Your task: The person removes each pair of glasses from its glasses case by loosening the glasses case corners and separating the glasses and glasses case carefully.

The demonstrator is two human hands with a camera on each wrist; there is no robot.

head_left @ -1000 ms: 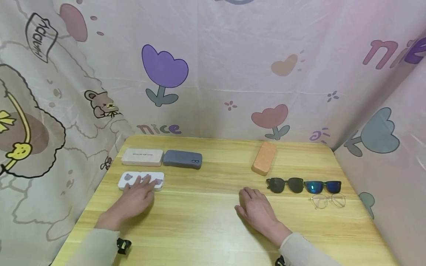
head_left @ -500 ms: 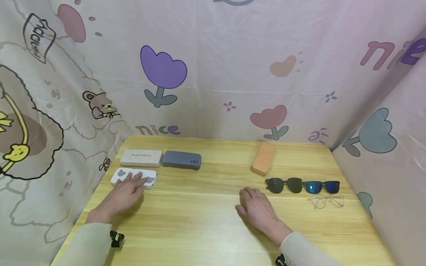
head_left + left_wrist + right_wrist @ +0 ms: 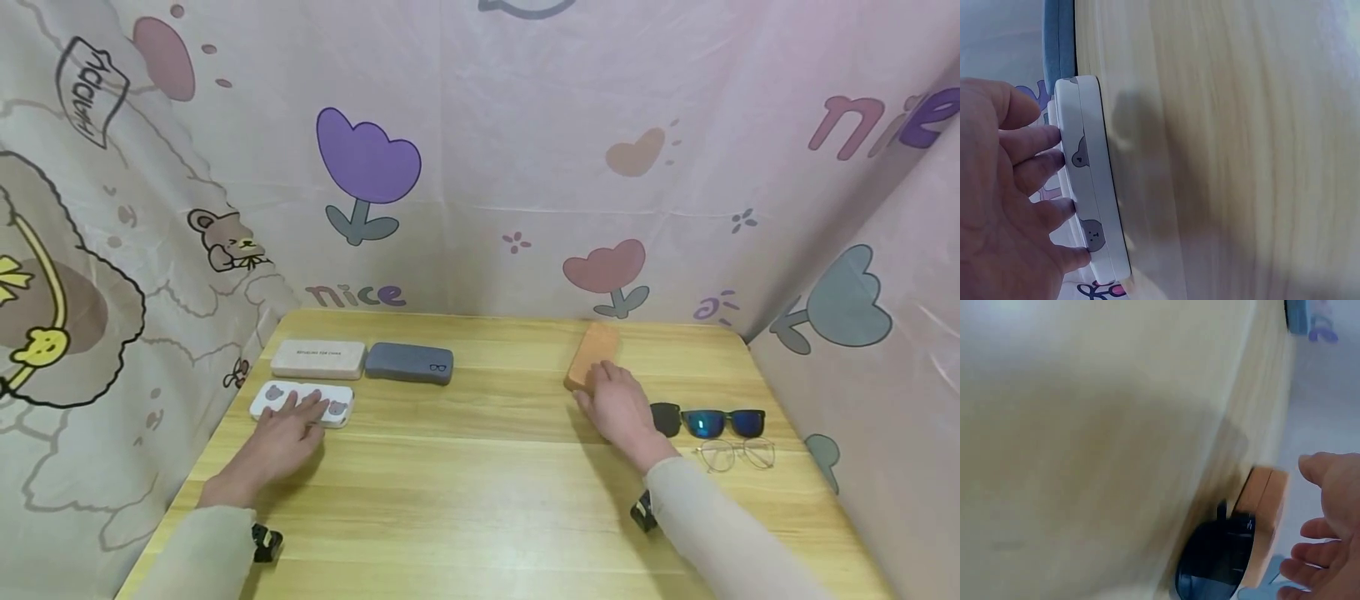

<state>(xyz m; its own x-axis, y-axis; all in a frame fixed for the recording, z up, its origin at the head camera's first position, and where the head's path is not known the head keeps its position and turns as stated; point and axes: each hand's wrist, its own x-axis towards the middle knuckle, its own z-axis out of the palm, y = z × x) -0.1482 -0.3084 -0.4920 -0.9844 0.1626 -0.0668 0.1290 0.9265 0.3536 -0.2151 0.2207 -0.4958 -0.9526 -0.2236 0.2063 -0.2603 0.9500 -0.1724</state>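
My left hand (image 3: 281, 437) rests its fingertips on a white glasses case (image 3: 342, 402) printed with grey bears. In the left wrist view, the spread fingers of the left hand (image 3: 1007, 194) touch the top of the white case (image 3: 1092, 181). My right hand (image 3: 618, 408) is at the near end of an orange glasses case (image 3: 595, 343) and covers part of it. The right wrist view has the right hand (image 3: 1329, 540) with fingers loosely extended beside the orange case (image 3: 1266, 494), apparently above it. Black sunglasses (image 3: 666, 419) lie partly hidden under that hand.
Behind the white case, an off-white case (image 3: 318, 360) and a blue-grey case (image 3: 408, 363) lie end to end. Blue-lensed sunglasses (image 3: 724, 423) and thin wire-framed glasses (image 3: 717, 456) are at the right. Printed cloth (image 3: 480, 150) surrounds the wooden table (image 3: 465, 508).
The white case has slid left and slightly back under my left hand, then stopped. My right hand has moved from the table up and right to the orange case.
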